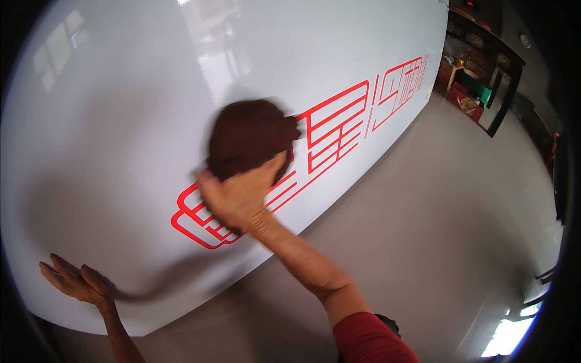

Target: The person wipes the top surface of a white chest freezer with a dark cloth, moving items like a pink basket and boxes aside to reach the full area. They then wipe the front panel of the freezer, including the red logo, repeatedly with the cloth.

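A large glossy white board (133,157) bears bold red lettering (339,124) that runs from its lower middle up to the far right. My right hand (239,196) is closed on a bunched dark brown cloth (251,136), held over the left part of the lettering. Cloth and fingers are slightly blurred, and some red strokes behind them are hidden. Near the board's lower left edge is my left hand (78,283), its fingers apart and nothing in it. Whether its palm touches the board I cannot tell.
Grey floor (387,242) lies along the board's near right edge. A dark-framed shelf or table (505,78) stands at the far right, with a red box (466,103) and a green item (478,86) by it. Bright light (508,339) shows at the lower right.
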`<action>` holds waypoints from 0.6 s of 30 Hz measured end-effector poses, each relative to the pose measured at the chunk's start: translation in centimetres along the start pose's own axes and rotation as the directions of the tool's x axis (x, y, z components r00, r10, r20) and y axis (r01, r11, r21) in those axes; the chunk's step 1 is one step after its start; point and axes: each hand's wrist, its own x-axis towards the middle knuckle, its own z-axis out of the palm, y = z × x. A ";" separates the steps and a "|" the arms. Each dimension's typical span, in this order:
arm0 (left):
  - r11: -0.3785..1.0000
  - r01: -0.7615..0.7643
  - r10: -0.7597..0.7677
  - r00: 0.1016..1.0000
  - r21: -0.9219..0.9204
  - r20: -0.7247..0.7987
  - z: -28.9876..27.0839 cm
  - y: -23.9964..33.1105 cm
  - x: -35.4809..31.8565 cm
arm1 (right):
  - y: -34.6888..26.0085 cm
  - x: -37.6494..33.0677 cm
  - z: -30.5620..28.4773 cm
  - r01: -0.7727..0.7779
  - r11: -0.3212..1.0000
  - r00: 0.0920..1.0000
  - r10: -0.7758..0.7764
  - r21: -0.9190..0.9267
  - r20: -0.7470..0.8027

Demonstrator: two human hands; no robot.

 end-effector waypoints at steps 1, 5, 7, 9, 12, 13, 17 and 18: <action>1.000 -0.005 0.005 1.000 0.000 0.001 0.0 0.0 0.1 | -2.2 -0.6 0.1 0.188 0.981 0.980 -0.185 -0.038 0.068; 0.999 -0.030 0.028 0.999 0.042 0.029 -0.2 0.2 0.2 | -6.7 -2.1 0.8 0.710 0.703 0.692 -0.708 0.047 0.140; 1.000 0.004 -0.004 1.000 -0.015 0.022 0.1 0.0 -0.3 | -6.5 -2.0 1.0 0.778 0.621 0.618 -0.783 0.090 0.064; 0.995 0.041 -0.040 0.999 -0.087 0.021 0.4 -0.2 -0.5 | -5.1 -0.5 0.2 0.755 0.655 0.654 -0.756 0.038 0.028; 0.998 -0.017 0.016 0.999 0.054 0.028 0.3 -0.7 -0.5 | -0.7 2.3 -1.7 0.595 0.800 0.799 -0.599 -0.073 -0.059; 0.999 -0.020 0.019 1.000 0.048 0.003 0.6 -1.0 -0.6 | 1.2 2.6 -2.8 0.511 0.856 0.857 -0.515 -0.083 -0.039; 0.998 -0.004 0.008 0.998 0.061 -0.055 1.0 -0.6 -0.6 | 9.9 3.7 -2.8 0.241 0.966 0.919 -0.194 0.098 -0.344; 0.998 -0.017 0.021 0.998 0.059 -0.062 1.1 -0.7 -0.4 | 11.8 3.9 -2.9 0.150 0.988 0.922 -0.126 0.039 -0.366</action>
